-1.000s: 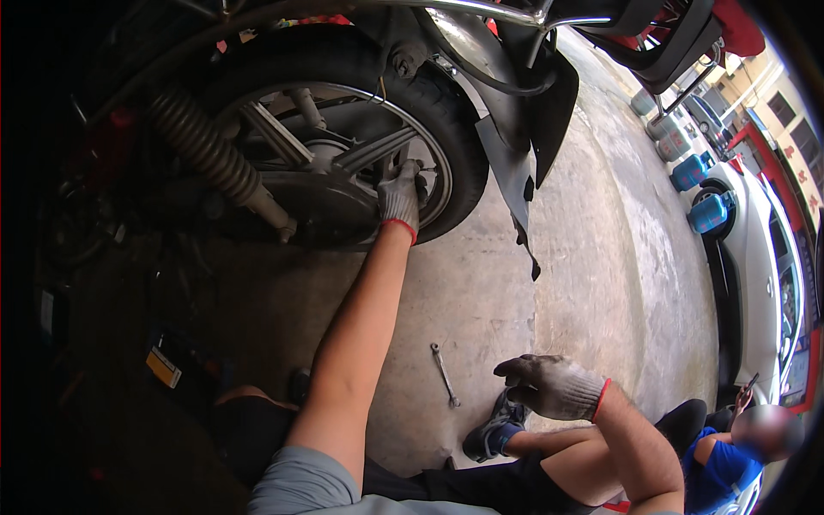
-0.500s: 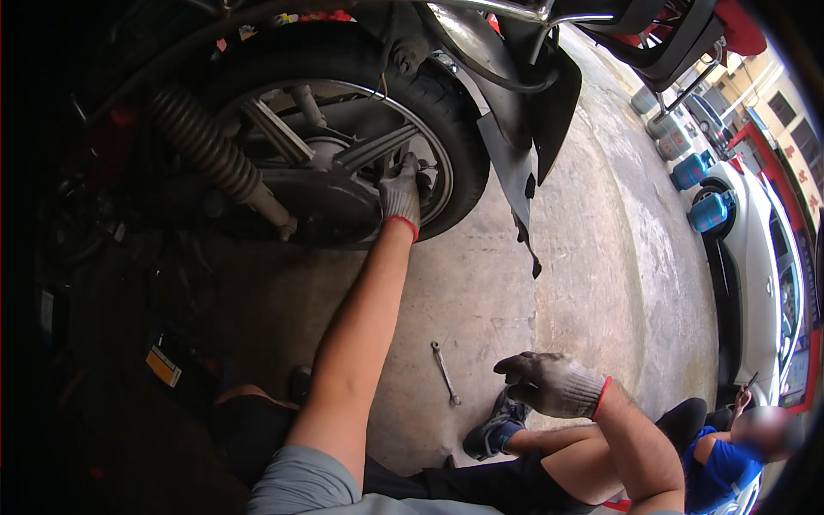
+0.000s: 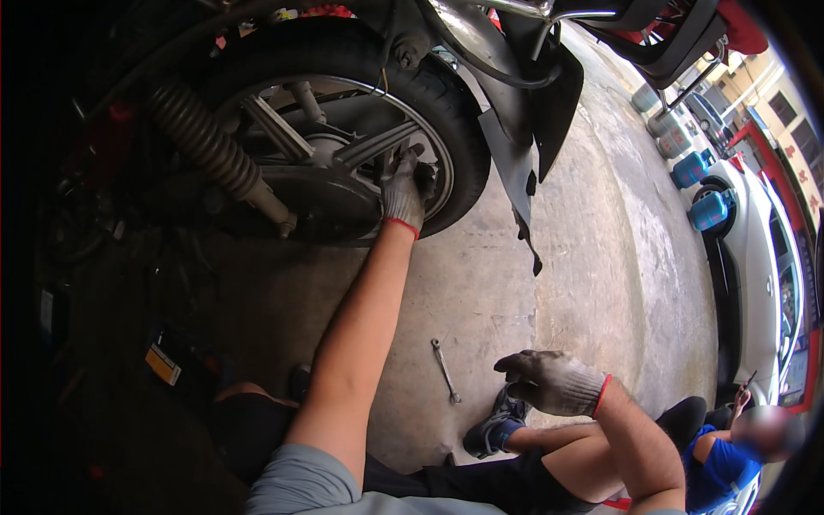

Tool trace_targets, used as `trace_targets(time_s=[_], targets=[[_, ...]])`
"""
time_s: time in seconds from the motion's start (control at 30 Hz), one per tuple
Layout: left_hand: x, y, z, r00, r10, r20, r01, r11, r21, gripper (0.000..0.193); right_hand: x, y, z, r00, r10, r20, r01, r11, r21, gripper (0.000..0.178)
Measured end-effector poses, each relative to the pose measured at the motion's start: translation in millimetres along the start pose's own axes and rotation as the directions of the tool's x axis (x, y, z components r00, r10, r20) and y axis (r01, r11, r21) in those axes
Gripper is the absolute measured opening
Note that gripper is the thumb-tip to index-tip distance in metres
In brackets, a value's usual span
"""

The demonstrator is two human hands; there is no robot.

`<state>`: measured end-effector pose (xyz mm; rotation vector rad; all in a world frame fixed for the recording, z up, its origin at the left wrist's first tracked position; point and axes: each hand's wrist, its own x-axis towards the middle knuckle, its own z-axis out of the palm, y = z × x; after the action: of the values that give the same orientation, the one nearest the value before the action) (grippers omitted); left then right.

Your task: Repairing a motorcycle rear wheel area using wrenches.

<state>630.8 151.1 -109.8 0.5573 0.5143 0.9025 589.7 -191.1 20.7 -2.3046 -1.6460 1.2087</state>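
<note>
My left hand (image 3: 401, 187), in a grey-white work glove with a red cuff, reaches between the spokes of a motorcycle wheel (image 3: 468, 184). Its fingers curl close to the inner side of the rim, beside a silver spoke (image 3: 378, 146). What they hold, if anything, is hidden. My right hand (image 3: 558, 382), gloved alike and dirty at the fingers, hangs in the air above my shoe (image 3: 496, 425). Its fingers stretch loosely to the left with nothing visible in them. A combination wrench (image 3: 445, 371) lies on the concrete floor between my arms.
A coil-spring shock absorber (image 3: 206, 150) stands left of the wheel. The rear mudguard (image 3: 554, 112) and a torn flap (image 3: 513, 172) hang to its right. A dark box with a yellow label (image 3: 163, 365) lies lower left. Gas cylinders (image 3: 709, 211), a white car (image 3: 747, 275) and a person in blue (image 3: 725, 463) are at right.
My left hand has shifted slightly at the rim, its fingers turning a little. The right hand and the wrench stay where they were.
</note>
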Motion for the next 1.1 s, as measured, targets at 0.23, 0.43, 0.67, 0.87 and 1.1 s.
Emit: trace_targets(time_s=[0.23,0.43,0.67,0.87,1.1], targets=[[4.1,-2.4,-6.0,1.0,-0.003,0.007,0.002,0.999,0.045,0.015,0.0,-1.0,-0.9,1.0,0.007,0.005,-0.007,0.999,-0.034,0.04],[19.3,-11.2,-10.6,0.996,0.056,-0.071,-0.042,0.983,0.176,0.021,0.1,-1.6,-0.5,1.0,0.001,0.011,-0.001,1.0,-0.015,0.04],[7.0,-7.3,-5.7,0.999,0.04,-0.004,-0.04,0.998,0.039,0.019,-0.8,-2.1,-1.2,1.0,0.015,0.001,-0.015,1.0,0.026,0.04],[4.4,-1.1,-4.3,1.0,0.007,0.004,-0.007,0.997,0.083,0.013,-1.1,-2.8,-1.9,1.0,0.025,0.007,-0.025,1.0,0.012,0.04],[5.7,-1.7,-4.9,0.999,0.009,-0.043,-0.001,0.984,0.178,0.013,-0.8,-2.5,-2.0,1.0,0.025,0.01,-0.025,0.999,0.025,0.04]])
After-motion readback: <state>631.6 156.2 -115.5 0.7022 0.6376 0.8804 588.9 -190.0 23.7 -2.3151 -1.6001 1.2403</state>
